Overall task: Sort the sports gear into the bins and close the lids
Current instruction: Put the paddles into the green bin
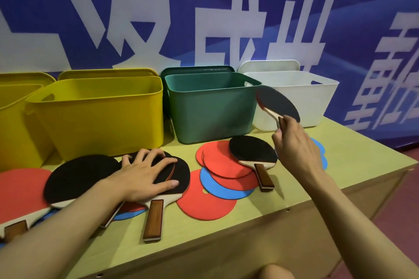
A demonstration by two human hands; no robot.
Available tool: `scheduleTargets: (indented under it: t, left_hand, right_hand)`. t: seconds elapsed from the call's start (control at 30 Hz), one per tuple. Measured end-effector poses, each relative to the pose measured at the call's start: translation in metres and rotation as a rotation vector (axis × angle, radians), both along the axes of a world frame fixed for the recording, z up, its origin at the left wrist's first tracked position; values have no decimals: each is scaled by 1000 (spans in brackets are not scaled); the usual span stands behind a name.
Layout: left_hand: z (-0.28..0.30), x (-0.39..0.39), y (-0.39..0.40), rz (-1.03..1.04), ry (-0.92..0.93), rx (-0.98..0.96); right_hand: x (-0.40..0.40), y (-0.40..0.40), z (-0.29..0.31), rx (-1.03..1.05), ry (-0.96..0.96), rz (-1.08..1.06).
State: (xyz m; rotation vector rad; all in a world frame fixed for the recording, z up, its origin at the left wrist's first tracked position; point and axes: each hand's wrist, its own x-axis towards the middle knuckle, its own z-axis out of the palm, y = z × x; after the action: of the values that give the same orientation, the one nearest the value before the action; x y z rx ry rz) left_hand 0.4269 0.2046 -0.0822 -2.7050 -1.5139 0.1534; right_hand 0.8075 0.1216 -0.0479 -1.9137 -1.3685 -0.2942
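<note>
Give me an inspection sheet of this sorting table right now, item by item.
Surface: yellow-green table top, largely covered with gear.
Job's things: yellow bin, green bin and white bin open, lids standing behind them; another yellow bin at the left edge. Paddles and loose red and blue rubber discs lie on the table.
Clutter: nothing seen.
Hands: left hand rests flat on a stack of black paddles; right hand grips the handle of a raised paddle near the white bin.
Cables: nothing seen.
Surroundings: blue banner with white characters behind.
</note>
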Motion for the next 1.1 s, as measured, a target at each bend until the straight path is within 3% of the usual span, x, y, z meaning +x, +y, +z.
scheduleTargets:
  t: [0.2, 0.43, 0.6, 0.83, 1.0, 1.1]
  left_hand:
    - [1, -1, -3, 7, -35, 18]
    - [1, -2, -7, 8, -106, 26]
    - [0, -2, -6, 15, -133, 23]
    - [2, -1, -9, 20, -149, 19]
    - [4, -1, -9, 26, -147, 9]
    - [4, 0, -10, 26, -146, 12]
  right_hand:
    - [-18, 51, 65, 55, -74, 212]
    - [-4, 136, 122, -189, -283, 415]
    - [-5, 163, 111, -239, -440, 355]
    - [-13, 185, 113, -82, -404, 361]
    - [-8, 215, 117, -528, -359, 270]
    - [-14, 200, 114, -412, -531, 194]
